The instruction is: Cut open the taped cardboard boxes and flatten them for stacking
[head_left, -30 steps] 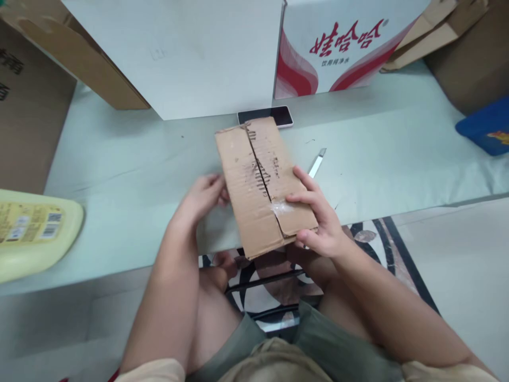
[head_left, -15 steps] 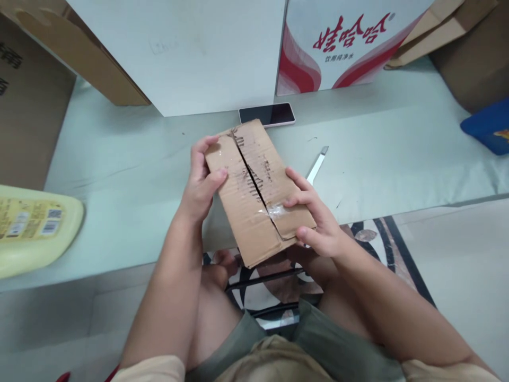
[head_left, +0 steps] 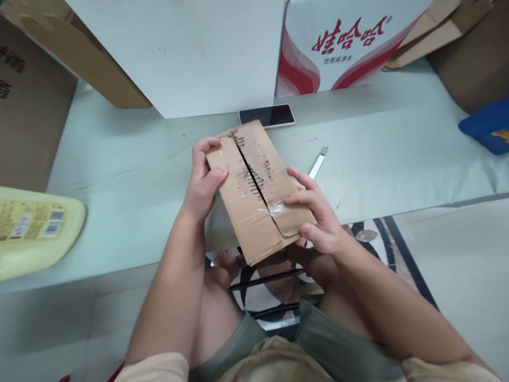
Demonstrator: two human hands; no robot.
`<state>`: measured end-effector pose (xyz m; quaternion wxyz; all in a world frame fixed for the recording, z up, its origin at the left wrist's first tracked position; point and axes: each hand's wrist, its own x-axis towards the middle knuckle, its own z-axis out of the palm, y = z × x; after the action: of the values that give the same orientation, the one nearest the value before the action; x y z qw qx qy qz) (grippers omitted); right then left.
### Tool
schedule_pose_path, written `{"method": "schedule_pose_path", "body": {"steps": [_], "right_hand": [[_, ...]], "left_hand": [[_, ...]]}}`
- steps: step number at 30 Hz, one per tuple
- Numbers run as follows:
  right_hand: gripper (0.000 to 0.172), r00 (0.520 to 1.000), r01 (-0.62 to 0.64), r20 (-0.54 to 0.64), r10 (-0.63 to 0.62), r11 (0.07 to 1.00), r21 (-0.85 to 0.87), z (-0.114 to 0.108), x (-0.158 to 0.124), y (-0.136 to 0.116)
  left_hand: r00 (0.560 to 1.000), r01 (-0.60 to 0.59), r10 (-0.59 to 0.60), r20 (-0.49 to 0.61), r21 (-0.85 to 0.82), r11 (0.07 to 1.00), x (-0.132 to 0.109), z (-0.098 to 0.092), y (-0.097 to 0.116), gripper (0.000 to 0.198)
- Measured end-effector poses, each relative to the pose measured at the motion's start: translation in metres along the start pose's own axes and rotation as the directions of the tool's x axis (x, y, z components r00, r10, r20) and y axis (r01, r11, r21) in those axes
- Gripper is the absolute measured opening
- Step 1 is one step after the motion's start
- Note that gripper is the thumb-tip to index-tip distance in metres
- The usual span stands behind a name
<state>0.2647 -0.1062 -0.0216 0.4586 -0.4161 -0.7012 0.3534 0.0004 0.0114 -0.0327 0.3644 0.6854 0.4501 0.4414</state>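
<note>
A small brown cardboard box (head_left: 238, 196) is held at a slant over the front edge of the table. Its top flaps meet with a dark gap between them, and torn clear tape clings near the lower right end. My left hand (head_left: 204, 172) grips the box's upper left side, thumb on top. Around the lower right end wraps my right hand (head_left: 318, 212), with fingers on the top face. Just beyond that hand lies a craft knife (head_left: 318, 163) with a pale handle. Behind the box rests a phone (head_left: 266, 115), dark screen up.
A large white box (head_left: 178, 58) and a red-and-white carton (head_left: 338, 48) stand along the back. Brown cardboard boxes (head_left: 27, 122) flank the left. A yellow bottle (head_left: 40, 228) lies at the left, and a blue object (head_left: 485, 127) sits at the far right.
Almost nothing differs. The view has shifted slightly, and both hands keep the same hold on the cardboard box.
</note>
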Motion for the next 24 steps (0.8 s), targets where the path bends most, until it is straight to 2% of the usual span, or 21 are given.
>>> {"method": "schedule_pose_path", "body": {"steps": [2, 3, 5, 6, 8, 9, 11, 13, 16, 19, 22, 24], "right_hand": [[0.062, 0.992, -0.016, -0.125, 0.019, 1.000, 0.024, -0.001, 0.000, 0.007], [0.062, 0.978, -0.070, -0.196, 0.072, 0.997, 0.015, -0.003, 0.000, 0.010], [0.052, 0.919, -0.281, -0.311, 0.243, 0.956, -0.086, -0.010, 0.003, 0.014], [0.046, 0.877, -0.414, -0.339, 0.339, 0.893, -0.177, -0.013, 0.005, 0.015], [0.044, 0.799, -0.601, -0.330, 0.503, 0.697, -0.391, -0.020, 0.011, 0.015], [0.048, 0.771, -0.630, -0.303, 0.560, 0.604, -0.489, -0.022, 0.014, 0.015], [0.048, 0.737, -0.614, -0.235, 0.634, 0.482, -0.625, -0.024, 0.018, 0.015], [0.041, 0.728, -0.581, -0.191, 0.658, 0.445, -0.682, -0.023, 0.020, 0.015], [0.031, 0.739, -0.594, -0.189, 0.647, 0.491, -0.637, -0.022, 0.021, 0.013], [0.029, 0.805, -0.583, -0.208, 0.556, 0.675, -0.453, -0.019, 0.018, 0.007], [0.026, 0.887, -0.426, -0.317, 0.335, 0.859, -0.283, -0.015, 0.009, -0.002], [0.022, 0.888, -0.258, -0.445, 0.120, 0.929, -0.265, -0.011, 0.002, -0.008]], "left_hand": [[1.000, -0.010, 0.010, -0.026, 0.014, 1.000, 0.000, 0.000, 0.001, 0.051], [0.999, -0.010, 0.011, -0.035, 0.008, 1.000, 0.000, 0.000, 0.002, 0.049], [0.999, -0.006, 0.005, -0.046, -0.016, 1.000, -0.001, 0.000, 0.003, 0.047], [0.999, -0.002, 0.001, -0.048, -0.028, 1.000, -0.001, 0.000, 0.004, 0.047], [0.999, 0.005, -0.007, -0.045, -0.048, 0.999, -0.001, 0.001, 0.004, 0.049], [0.999, 0.006, -0.009, -0.046, -0.056, 0.998, -0.001, 0.001, 0.004, 0.050], [0.999, 0.010, -0.013, -0.049, -0.075, 0.997, -0.001, 0.002, 0.004, 0.052], [0.998, 0.015, -0.019, -0.054, -0.083, 0.996, -0.001, 0.003, 0.004, 0.052], [0.997, 0.023, -0.027, -0.072, -0.052, 0.998, -0.002, 0.003, 0.005, 0.049], [0.996, 0.025, -0.026, -0.084, -0.021, 0.999, -0.003, 0.003, 0.006, 0.046], [0.997, -0.006, 0.005, -0.082, -0.021, 1.000, -0.004, 0.002, 0.005, 0.045], [0.997, -0.036, 0.032, -0.077, -0.051, 0.998, -0.004, 0.001, 0.003, 0.050]]}}
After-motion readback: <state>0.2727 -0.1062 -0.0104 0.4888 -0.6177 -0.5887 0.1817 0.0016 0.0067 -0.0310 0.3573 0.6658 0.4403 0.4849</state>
